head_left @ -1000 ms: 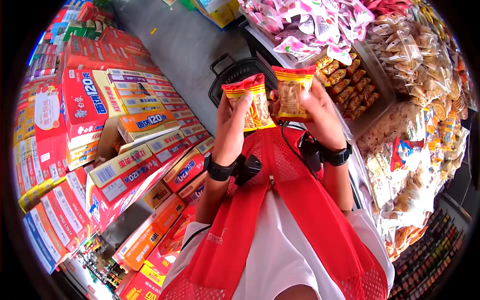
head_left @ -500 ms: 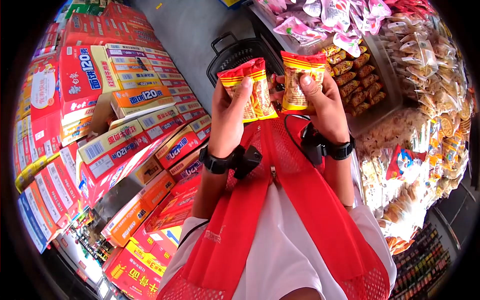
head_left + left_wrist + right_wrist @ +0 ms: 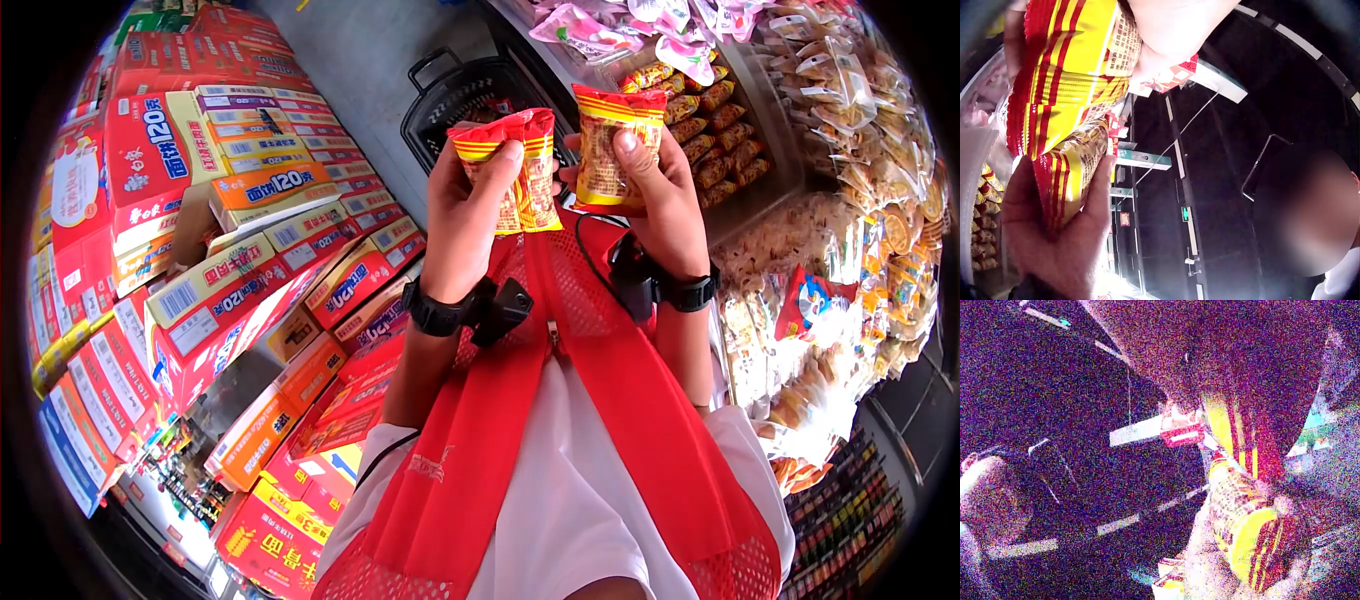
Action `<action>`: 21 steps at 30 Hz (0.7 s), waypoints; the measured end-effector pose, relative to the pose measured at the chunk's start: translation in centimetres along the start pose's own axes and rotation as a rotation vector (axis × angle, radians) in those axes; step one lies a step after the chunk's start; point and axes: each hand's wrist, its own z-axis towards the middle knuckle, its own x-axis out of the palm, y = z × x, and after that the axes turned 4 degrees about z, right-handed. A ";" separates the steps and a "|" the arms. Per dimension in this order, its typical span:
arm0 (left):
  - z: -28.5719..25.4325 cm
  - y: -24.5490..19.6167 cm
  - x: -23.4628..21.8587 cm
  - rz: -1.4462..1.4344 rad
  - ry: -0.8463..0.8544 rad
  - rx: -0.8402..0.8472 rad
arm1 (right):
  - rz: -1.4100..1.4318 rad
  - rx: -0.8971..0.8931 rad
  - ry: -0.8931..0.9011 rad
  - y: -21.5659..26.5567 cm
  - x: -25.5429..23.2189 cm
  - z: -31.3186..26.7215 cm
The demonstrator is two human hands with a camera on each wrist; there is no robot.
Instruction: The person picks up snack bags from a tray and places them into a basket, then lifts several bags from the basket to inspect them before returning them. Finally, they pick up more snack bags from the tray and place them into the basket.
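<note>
In the head view, a striped packet is pinched by the bent left hand at its 2 o'clock and a similar packet by the bent right hand at its 10 o'clock, long axes running roughly 12 to 6, the black basket on the grey floor being nearer the left hand, at its 12 o'clock, and the plastic bin nearer the right, at 2 o'clock. In the left-wrist view, both packets are seen overlapping toward 10 o'clock, against a dark ceiling. In the grainy right-wrist view, one is shown gripped toward 5 o'clock.
</note>
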 end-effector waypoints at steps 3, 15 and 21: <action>-0.1 0.1 -0.2 0.007 0.023 -0.013 | 0.092 0.059 0.002 0.8 0.8 -0.5; 0.0 0.3 0.1 -0.003 0.032 -0.038 | 0.076 0.018 -0.054 0.3 0.1 -0.1; -0.3 0.6 0.2 0.015 0.029 -0.059 | 0.075 0.036 -0.030 0.5 0.1 -0.1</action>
